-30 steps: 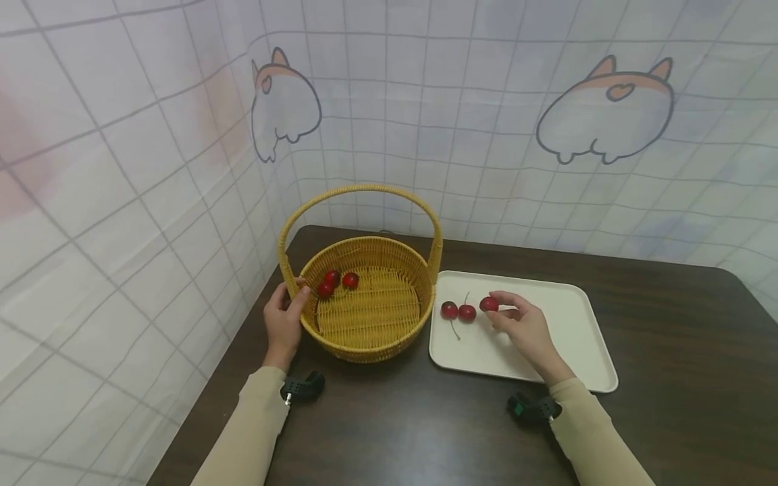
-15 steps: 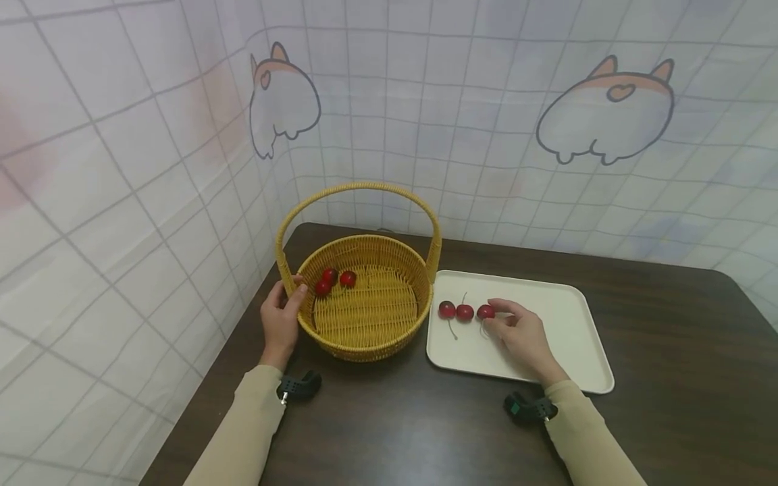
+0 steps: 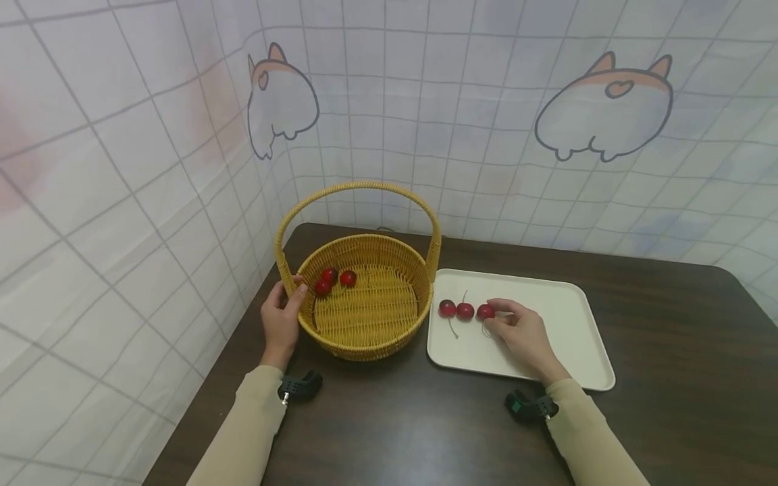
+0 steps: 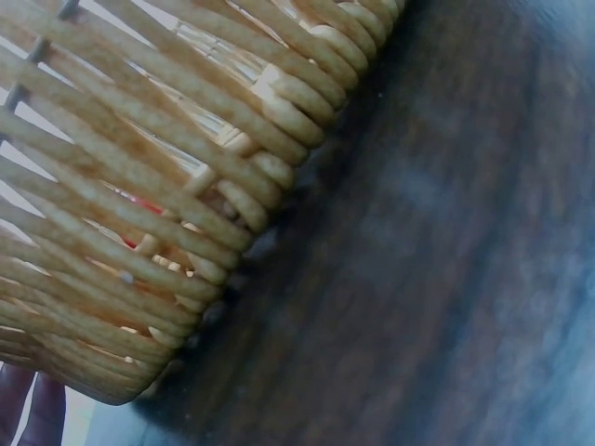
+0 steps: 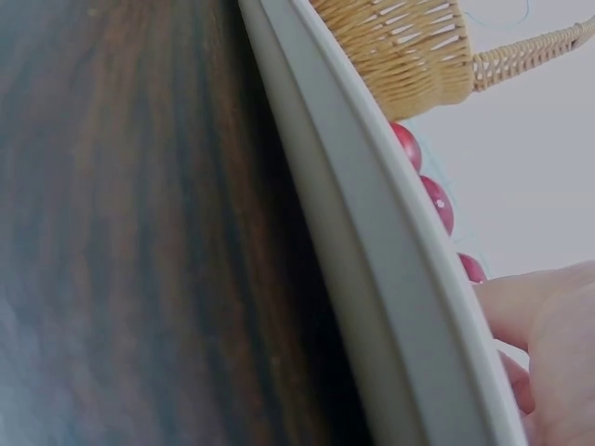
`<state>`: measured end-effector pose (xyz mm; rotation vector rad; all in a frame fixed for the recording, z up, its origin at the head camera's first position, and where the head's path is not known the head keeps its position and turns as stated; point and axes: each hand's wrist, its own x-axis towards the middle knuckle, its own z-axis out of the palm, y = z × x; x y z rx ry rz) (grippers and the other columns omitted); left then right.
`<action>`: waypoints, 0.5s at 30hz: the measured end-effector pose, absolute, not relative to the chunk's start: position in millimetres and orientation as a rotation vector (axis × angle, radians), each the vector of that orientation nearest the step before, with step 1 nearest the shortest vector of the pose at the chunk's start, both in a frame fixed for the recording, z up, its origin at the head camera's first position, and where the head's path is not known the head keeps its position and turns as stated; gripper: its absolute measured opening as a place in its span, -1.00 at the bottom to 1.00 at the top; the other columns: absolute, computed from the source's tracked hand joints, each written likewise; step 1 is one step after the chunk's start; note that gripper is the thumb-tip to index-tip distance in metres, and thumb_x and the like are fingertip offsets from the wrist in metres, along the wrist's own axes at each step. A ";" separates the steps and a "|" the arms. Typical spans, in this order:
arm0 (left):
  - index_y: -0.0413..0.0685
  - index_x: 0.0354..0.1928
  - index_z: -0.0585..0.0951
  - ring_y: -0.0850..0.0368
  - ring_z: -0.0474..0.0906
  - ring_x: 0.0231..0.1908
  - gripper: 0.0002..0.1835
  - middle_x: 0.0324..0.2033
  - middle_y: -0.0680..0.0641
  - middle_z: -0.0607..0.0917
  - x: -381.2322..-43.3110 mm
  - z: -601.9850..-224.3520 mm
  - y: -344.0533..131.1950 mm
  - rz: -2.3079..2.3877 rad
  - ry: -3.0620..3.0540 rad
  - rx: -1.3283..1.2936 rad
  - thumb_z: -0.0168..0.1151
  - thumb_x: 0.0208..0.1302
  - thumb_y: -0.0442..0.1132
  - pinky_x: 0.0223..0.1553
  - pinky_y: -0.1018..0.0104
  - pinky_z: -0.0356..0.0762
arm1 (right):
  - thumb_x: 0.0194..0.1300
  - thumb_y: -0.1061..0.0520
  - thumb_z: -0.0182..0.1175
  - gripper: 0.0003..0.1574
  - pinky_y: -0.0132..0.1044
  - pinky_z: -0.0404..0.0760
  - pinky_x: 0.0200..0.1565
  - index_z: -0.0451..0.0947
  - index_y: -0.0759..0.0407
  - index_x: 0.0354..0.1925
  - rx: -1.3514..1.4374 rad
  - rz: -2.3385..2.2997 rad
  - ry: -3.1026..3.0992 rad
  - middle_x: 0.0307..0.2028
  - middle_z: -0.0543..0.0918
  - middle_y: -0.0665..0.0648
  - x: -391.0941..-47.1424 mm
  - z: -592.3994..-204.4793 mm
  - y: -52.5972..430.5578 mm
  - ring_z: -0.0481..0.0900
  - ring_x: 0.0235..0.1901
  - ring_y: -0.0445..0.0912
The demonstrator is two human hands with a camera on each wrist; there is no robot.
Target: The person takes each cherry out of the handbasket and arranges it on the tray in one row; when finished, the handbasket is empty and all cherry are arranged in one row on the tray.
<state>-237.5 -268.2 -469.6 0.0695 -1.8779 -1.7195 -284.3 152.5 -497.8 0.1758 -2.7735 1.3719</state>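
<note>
My left hand (image 3: 281,325) grips the yellow wicker basket (image 3: 363,349) on its left side, thumb over the rim at the foot of the handle. Three dark red cherries (image 3: 348,279) lie at the left inside it. On the white tray (image 3: 556,331), my right hand (image 3: 525,337) pinches a cherry (image 3: 485,312) between thumb and fingers. It lines up to the right of two more cherries (image 3: 464,311), whose thin stems show. The right wrist view has the three red fruits (image 5: 437,204) peeking over the tray's edge, with my thumb beside the nearest.
Both basket and tray stand on a dark wooden table (image 3: 401,425), the basket's right side close to the tray's left edge. The tall arched handle (image 3: 365,185) rises above the basket. A white gridded cloth (image 3: 480,135) hangs behind and along the left.
My right hand has lowered slightly and to the left, bringing its cherry down into line with the other two. The left hand keeps its hold on the basket.
</note>
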 end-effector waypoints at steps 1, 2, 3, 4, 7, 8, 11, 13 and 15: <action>-0.37 0.06 0.57 0.33 0.55 -0.24 -0.65 -0.03 -0.32 0.63 -237.5 -469.9 -268.0 -1.716 -1.878 0.067 0.22 0.36 -0.25 -0.25 0.50 0.50 | 0.28 0.11 0.27 -0.52 -0.36 0.43 -0.35 0.54 0.06 0.17 0.172 1.375 -2.773 -0.07 0.67 0.17 -284.2 -497.8 152.6 0.52 -0.32 -0.07; -0.37 0.06 0.57 0.32 0.55 -0.23 -0.65 -0.03 -0.32 0.63 -237.5 -470.1 -267.9 -1.713 -1.877 0.065 0.22 0.36 -0.25 -0.24 0.50 0.50 | 0.28 0.11 0.27 -0.52 -0.36 0.44 -0.35 0.54 0.06 0.17 0.170 1.377 -2.773 -0.07 0.68 0.17 -284.0 -497.8 152.6 0.53 -0.32 -0.07; -0.36 0.06 0.57 0.32 0.55 -0.23 -0.66 -0.03 -0.31 0.63 -237.5 -470.2 -267.7 -1.710 -1.878 0.065 0.21 0.36 -0.25 -0.24 0.50 0.51 | 0.28 0.11 0.27 -0.52 -0.36 0.45 -0.35 0.54 0.06 0.17 0.171 1.378 -2.773 -0.07 0.68 0.17 -283.8 -497.6 152.7 0.53 -0.31 -0.07; -0.36 0.06 0.57 0.32 0.56 -0.23 -0.66 -0.04 -0.31 0.63 -237.2 -470.4 -267.9 -1.709 -1.877 0.067 0.21 0.36 -0.25 -0.24 0.49 0.51 | 0.28 0.12 0.26 -0.51 -0.36 0.46 -0.35 0.54 0.06 0.18 0.173 1.382 -2.773 -0.06 0.67 0.17 -283.9 -497.7 152.4 0.54 -0.31 -0.07; -0.36 0.06 0.57 0.29 0.56 -0.24 -0.66 -0.07 -0.29 0.63 -236.4 -470.6 -268.3 -1.712 -1.873 0.071 0.21 0.36 -0.26 -0.26 0.47 0.51 | 0.28 0.14 0.23 -0.51 -0.36 0.48 -0.38 0.52 0.07 0.19 0.170 1.429 -2.763 -0.03 0.67 0.17 -283.8 -497.0 152.0 0.57 -0.33 -0.08; -0.36 0.06 0.57 0.29 0.56 -0.24 -0.66 -0.07 -0.29 0.63 -236.3 -470.5 -268.4 -1.717 -1.870 0.072 0.21 0.36 -0.26 -0.26 0.47 0.52 | 0.29 0.15 0.22 -0.51 -0.37 0.50 -0.39 0.52 0.07 0.19 0.167 1.452 -2.752 -0.01 0.66 0.17 -283.7 -496.8 152.1 0.58 -0.33 -0.09; -0.37 0.07 0.56 0.30 0.58 -0.23 -0.65 -0.05 -0.32 0.63 -236.1 -469.7 -268.1 -1.728 -1.866 0.068 0.22 0.36 -0.26 -0.25 0.47 0.52 | 0.31 0.17 0.17 -0.53 -0.37 0.53 -0.39 0.51 0.12 0.19 0.157 1.526 -2.709 0.03 0.65 0.20 -283.5 -496.4 153.8 0.63 -0.36 -0.12; -0.37 0.07 0.56 0.33 0.58 -0.23 -0.65 -0.04 -0.33 0.63 -236.4 -469.3 -267.6 -1.722 -1.872 0.068 0.22 0.36 -0.26 -0.25 0.48 0.52 | 0.33 0.16 0.15 -0.54 -0.37 0.53 -0.39 0.51 0.14 0.19 0.149 1.552 -2.678 0.03 0.65 0.22 -283.1 -496.0 155.1 0.65 -0.37 -0.13; -0.36 0.07 0.56 0.34 0.58 -0.23 -0.65 -0.03 -0.33 0.63 -236.8 -468.7 -267.0 -1.717 -1.879 0.065 0.22 0.36 -0.25 -0.24 0.48 0.52 | 0.35 0.15 0.13 -0.57 -0.37 0.52 -0.39 0.52 0.13 0.18 0.124 1.568 -2.651 0.01 0.66 0.21 -283.2 -495.9 156.3 0.66 -0.39 -0.12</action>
